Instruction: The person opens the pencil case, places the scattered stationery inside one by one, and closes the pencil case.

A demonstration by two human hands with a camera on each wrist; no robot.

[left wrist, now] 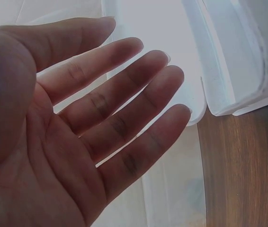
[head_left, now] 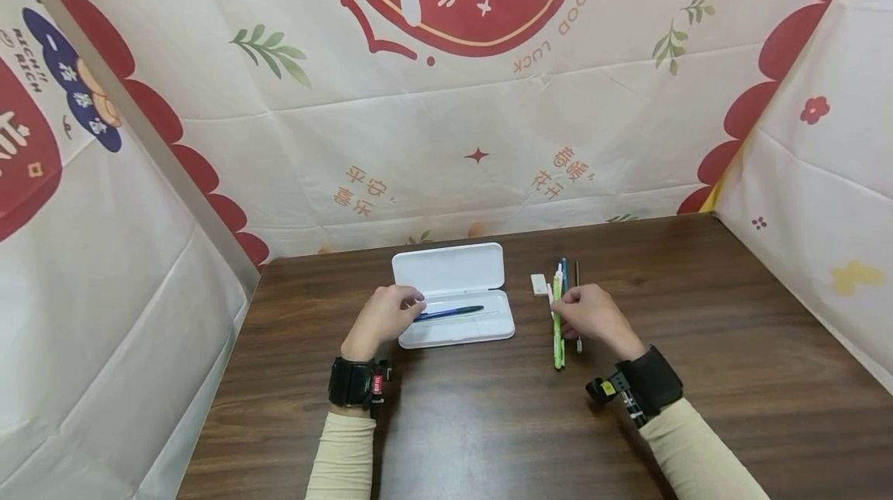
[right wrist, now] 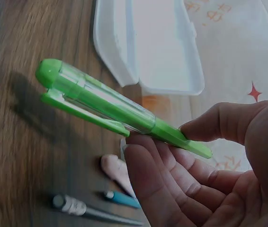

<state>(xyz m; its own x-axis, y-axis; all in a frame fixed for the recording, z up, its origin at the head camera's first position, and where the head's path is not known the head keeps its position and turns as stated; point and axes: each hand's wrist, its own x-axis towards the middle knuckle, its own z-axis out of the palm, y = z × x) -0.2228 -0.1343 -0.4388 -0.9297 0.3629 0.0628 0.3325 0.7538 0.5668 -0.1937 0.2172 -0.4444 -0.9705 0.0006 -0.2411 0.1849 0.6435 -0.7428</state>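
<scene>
An open white pencil case [head_left: 456, 335] stands on the table, its lid [head_left: 449, 267] raised at the back. Inside the tray lies a dark blue pen [head_left: 449, 312]. My left hand [head_left: 384, 318] is at the case's left side; in the left wrist view its palm [left wrist: 63, 156] shows nothing held, fingers spread and nearly straight. My right hand [head_left: 591, 315] pinches a green pen [right wrist: 120, 106] between thumb and fingers, to the right of the case. Beyond those fingers lie a blue pen [right wrist: 122, 198], a dark pencil-like stick [right wrist: 93, 213] and a pale pink item [right wrist: 115, 170], partly hidden.
A white eraser [head_left: 539, 284] lies between the case and the pens. The brown wooden table [head_left: 488, 422] meets a printed cloth [head_left: 432, 128] at its back edge, with more cloth hanging at both sides.
</scene>
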